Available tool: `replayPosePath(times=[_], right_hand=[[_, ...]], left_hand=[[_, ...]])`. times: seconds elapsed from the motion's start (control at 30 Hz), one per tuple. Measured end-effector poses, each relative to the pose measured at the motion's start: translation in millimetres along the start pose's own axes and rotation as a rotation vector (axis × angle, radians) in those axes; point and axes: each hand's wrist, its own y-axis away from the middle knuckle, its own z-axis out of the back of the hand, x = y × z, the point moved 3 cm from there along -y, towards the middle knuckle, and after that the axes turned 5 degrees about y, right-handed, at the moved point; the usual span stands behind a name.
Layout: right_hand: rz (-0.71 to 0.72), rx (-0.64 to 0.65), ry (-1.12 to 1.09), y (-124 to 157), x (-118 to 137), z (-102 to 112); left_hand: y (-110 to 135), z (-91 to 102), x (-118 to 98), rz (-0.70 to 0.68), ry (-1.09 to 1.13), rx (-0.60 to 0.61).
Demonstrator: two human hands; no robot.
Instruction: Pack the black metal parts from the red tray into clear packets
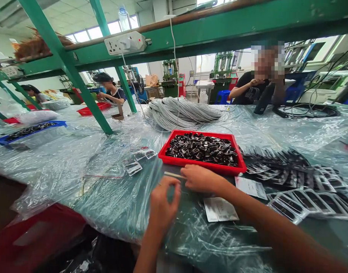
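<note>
My right hand [200, 178] is closed in front of the red tray [200, 170], with a thin pale stick [172, 174] jutting left from its fingers. Just left of and below it is my left hand [164, 203], its fingers curled and thumb bent toward them. Whatever those fingers pinch, if anything, is too small to make out. Many small shiny black pieces [202, 148] fill the tray. A white packet [220, 209] lies below my right forearm, and another white packet [250, 187] lies beyond it.
Rows of clear-and-black packs [301, 203] spread along the right. A few small packs [134, 168] lie left of the tray. Behind it sits a coil of grey cable [179, 113]. A green post [85, 91] and overhead beam frame the plastic-covered table. Other people sit across it.
</note>
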Motion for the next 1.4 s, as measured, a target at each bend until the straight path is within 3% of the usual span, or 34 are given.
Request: replayPosePath(times=[0.07, 0.17, 0.3, 0.43, 0.53, 0.7, 0.87, 1.0, 1.27, 1.4], right_hand=[[-0.077, -0.16, -0.202, 7.9, -14.1, 26.7], [-0.057, -0.325, -0.702, 21.3, -20.9, 54.1], [-0.02, -0.425, -1.342, 26.0, -9.4, 49.0], [-0.067, -0.399, -1.677, 13.7, 7.0, 13.8], [-0.077, -0.38, -1.742, 4.9, 17.6, -10.5], [-0.063, -0.511, -1.768, 2.1, 26.5, -33.4], [-0.102, -0.444, -1.76, -4.4, 34.3, -52.3], [-0.099, -0.444, -1.798, -12.2, 37.2, -58.8], [-0.098, -0.443, -1.671, -12.8, 41.3, -62.3], [-0.128, -0.511, -1.662, -8.1, 38.3, -62.6]], left_hand=[[29.6, -23.1, -14.0, -0.018, 0.021, 0.311], [49.6, -51.8, -23.5, 0.011, 0.021, 0.504], [44.5, -67.9, -24.1, 0.075, 0.001, 0.488], [40.4, -53.8, -9.1, 0.251, -0.15, 0.277], [41.5, -40.8, 4.8, 0.34, -0.217, 0.182], [41.9, -37.2, 15.2, 0.379, -0.156, 0.14], [43.7, -37.8, 13.3, 0.389, -0.091, 0.136], [44.8, -36.7, 13.6, 0.403, -0.058, 0.145], [45.0, -40.8, 18.4, 0.436, 0.086, 0.045], [47.7, -41.9, 20.1, 0.455, 0.075, 0.03]])
